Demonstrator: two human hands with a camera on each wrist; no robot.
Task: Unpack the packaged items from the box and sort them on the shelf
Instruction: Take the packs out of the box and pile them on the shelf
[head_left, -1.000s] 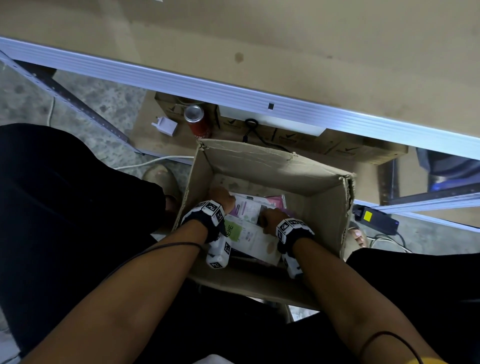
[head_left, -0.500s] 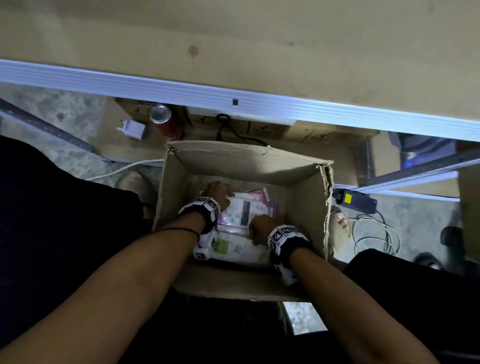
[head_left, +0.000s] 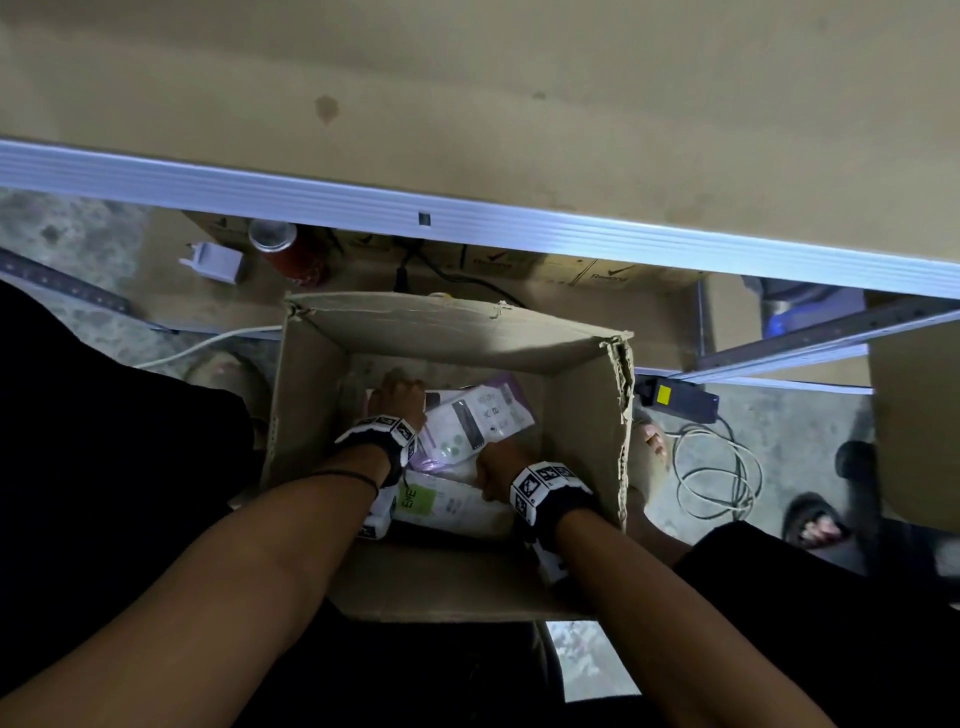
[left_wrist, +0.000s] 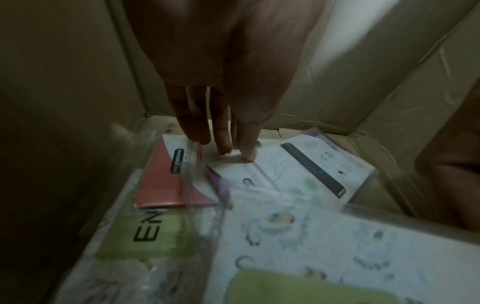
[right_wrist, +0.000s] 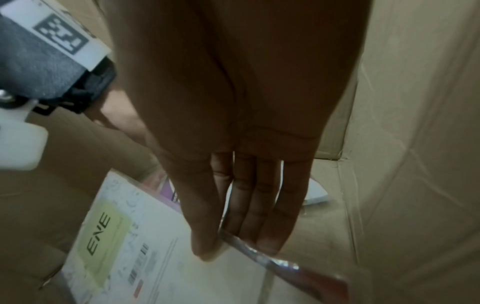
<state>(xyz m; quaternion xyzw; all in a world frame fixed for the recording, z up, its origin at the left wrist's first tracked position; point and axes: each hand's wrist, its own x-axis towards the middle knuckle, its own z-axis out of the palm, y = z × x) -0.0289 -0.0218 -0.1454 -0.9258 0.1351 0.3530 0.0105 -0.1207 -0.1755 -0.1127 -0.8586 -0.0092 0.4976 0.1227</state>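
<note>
An open cardboard box (head_left: 447, 327) stands on the floor between my legs, with both hands inside it. Flat packets in clear plastic lie in it: a white-and-purple one (head_left: 480, 418) (left_wrist: 311, 170), a pink one (left_wrist: 163, 185) and a white one with a green ENE label (head_left: 441, 501) (right_wrist: 103, 232). My left hand (head_left: 397, 397) (left_wrist: 228, 150) reaches down with straight fingers, and its fingertips (left_wrist: 250, 157) touch the white-and-purple packet's corner. My right hand (head_left: 496, 462) (right_wrist: 233, 244) pinches the edge of a clear plastic packet (right_wrist: 262, 259) between thumb and fingers.
The shelf's metal front edge (head_left: 467, 228) and its tan board (head_left: 467, 104) run above the box. On the floor behind the box are a red can (head_left: 291, 254) and a white plug (head_left: 215, 262). To the right lie a black adapter (head_left: 680, 397), coiled cable (head_left: 717, 473) and a sandalled foot (head_left: 815, 525).
The white-and-purple packet has turned, its far end swinging right. My left hand has slid toward the box's far left corner. My right hand stays at the packets' right side.
</note>
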